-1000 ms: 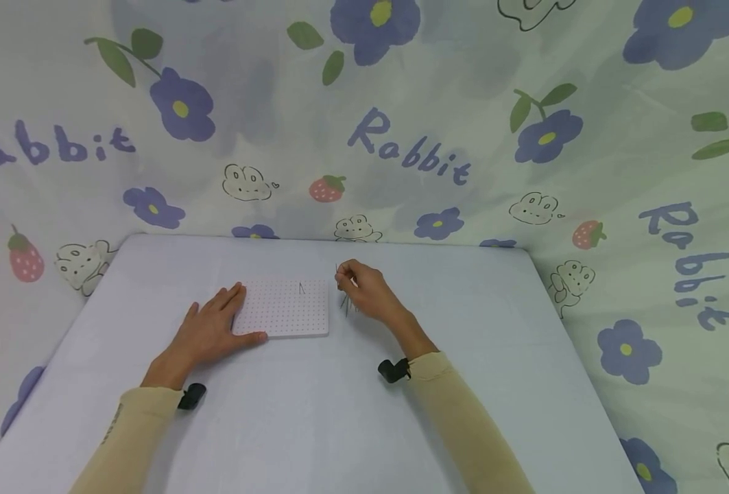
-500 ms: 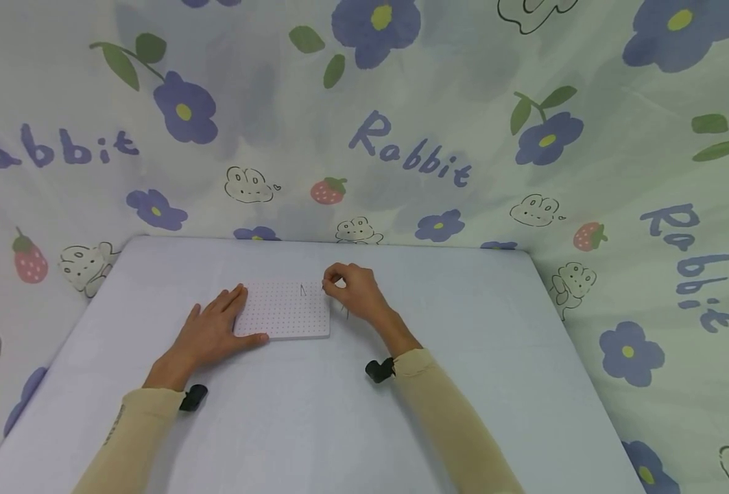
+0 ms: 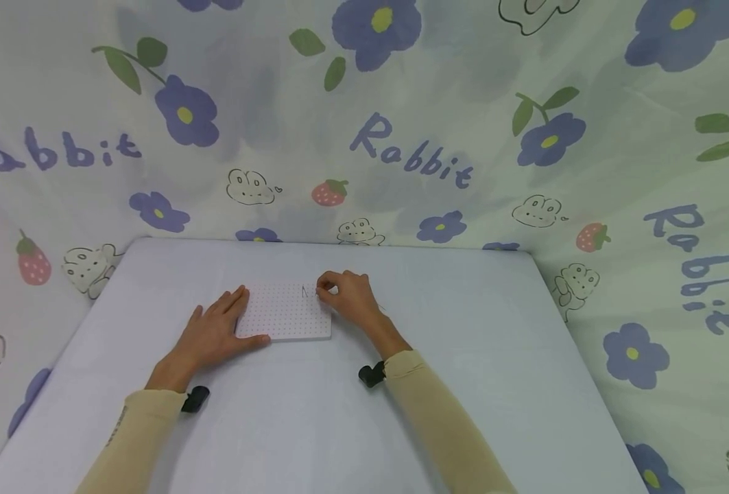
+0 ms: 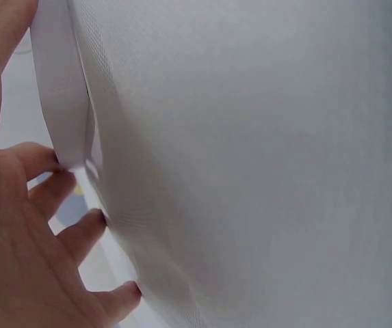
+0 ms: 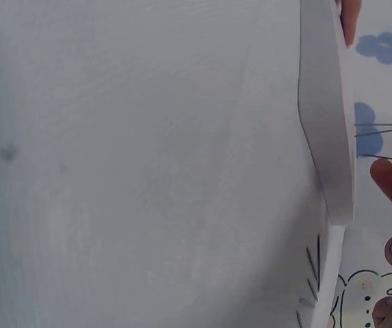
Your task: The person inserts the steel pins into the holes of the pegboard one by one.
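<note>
A white board (image 3: 280,317) dotted with small holes lies on the table. My left hand (image 3: 208,335) rests at its left side, fingers spread, with the thumb along the front edge and the index fingertip by the far left corner. Two thin dark needles (image 3: 304,291) stand up from the board near its far right part. Just right of them, my right hand (image 3: 353,299) pinches another needle (image 5: 382,158) between thumb and index finger. Its lower tip is at the board's face in the right wrist view; whether it sits in a hole, I cannot tell.
Several loose needles (image 5: 312,263) lie on the white tabletop (image 3: 290,412) beside the board's right edge, mostly hidden behind my right hand in the head view. A curtain (image 3: 395,199) with flowers and rabbits surrounds the table's back and sides.
My right hand has moved left with the pinched needle, from beside the loose needles to over the board's far right part. My left hand has stayed at the board's left side.
</note>
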Action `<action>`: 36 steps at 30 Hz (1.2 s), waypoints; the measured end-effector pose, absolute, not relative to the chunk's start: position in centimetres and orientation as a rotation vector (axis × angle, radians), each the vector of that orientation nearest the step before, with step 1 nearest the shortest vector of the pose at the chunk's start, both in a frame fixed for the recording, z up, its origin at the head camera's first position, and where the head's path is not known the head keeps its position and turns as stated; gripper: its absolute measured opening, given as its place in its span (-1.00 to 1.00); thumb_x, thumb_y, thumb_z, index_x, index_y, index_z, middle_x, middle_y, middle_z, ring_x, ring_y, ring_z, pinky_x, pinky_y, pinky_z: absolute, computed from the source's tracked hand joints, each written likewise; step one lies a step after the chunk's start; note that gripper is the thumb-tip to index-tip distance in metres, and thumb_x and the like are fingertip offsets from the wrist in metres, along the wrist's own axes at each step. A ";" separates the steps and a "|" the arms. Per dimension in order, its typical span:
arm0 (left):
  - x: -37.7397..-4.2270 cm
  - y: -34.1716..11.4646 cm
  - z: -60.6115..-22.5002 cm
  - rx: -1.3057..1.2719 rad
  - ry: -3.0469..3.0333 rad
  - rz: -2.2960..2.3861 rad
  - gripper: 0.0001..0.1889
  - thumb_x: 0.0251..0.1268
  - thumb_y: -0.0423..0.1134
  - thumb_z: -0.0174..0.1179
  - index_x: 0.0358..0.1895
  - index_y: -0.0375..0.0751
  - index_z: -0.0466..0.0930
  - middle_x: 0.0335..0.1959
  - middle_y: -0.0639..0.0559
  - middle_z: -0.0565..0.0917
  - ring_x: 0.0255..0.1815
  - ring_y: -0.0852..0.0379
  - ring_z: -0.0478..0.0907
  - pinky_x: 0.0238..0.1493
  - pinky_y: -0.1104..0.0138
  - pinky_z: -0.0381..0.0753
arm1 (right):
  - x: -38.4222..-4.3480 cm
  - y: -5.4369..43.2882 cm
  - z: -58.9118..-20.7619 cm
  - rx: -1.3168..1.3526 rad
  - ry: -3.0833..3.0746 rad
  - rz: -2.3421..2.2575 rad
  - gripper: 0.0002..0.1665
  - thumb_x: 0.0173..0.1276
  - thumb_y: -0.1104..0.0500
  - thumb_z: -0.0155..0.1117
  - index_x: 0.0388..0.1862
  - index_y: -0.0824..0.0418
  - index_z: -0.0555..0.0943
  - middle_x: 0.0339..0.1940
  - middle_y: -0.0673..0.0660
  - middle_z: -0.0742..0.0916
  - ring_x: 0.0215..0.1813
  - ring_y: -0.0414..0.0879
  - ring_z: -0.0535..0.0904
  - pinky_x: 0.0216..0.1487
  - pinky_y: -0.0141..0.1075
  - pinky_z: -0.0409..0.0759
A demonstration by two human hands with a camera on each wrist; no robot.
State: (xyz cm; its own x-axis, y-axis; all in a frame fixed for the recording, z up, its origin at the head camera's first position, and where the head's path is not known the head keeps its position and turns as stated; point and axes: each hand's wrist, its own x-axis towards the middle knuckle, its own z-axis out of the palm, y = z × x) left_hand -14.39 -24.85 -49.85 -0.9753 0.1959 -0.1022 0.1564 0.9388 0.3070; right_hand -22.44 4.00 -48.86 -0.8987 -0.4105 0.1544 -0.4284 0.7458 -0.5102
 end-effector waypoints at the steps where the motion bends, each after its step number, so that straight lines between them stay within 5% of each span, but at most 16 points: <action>1: -14.4 -24.8 -49.9 0.271 2.964 0.454 0.32 0.01 0.65 0.10 0.61 -0.30 -0.05 0.63 -0.24 0.03 0.59 -0.36 -0.04 0.40 -0.46 -0.19 | -22.4 4.0 -48.9 0.696 -2.905 0.862 -0.88 0.46 -0.05 0.29 -0.11 -0.13 0.71 -0.22 -0.24 0.78 -0.16 -0.22 0.57 0.24 0.07 0.40; 23: -14.4 -24.7 -49.7 0.269 2.961 0.450 0.32 0.01 0.64 0.10 0.61 -0.30 -0.06 0.63 -0.25 0.02 0.60 -0.37 -0.05 0.41 -0.46 -0.19 | -22.4 2.8 -49.0 0.676 -2.960 0.680 -0.85 0.46 -0.07 0.27 -0.08 -0.19 0.72 -0.23 -0.28 0.76 -0.28 -0.28 0.47 0.06 -0.13 0.37; 36: -14.5 -24.7 -49.8 0.263 2.959 0.442 0.31 0.01 0.64 0.11 0.61 -0.30 -0.05 0.63 -0.25 0.02 0.60 -0.37 -0.05 0.41 -0.45 -0.19 | -22.0 4.6 -48.0 0.586 -2.988 0.908 -0.71 0.45 -0.05 0.31 0.10 -0.11 0.72 -0.09 -0.21 0.80 0.12 -0.13 0.64 0.29 0.03 0.37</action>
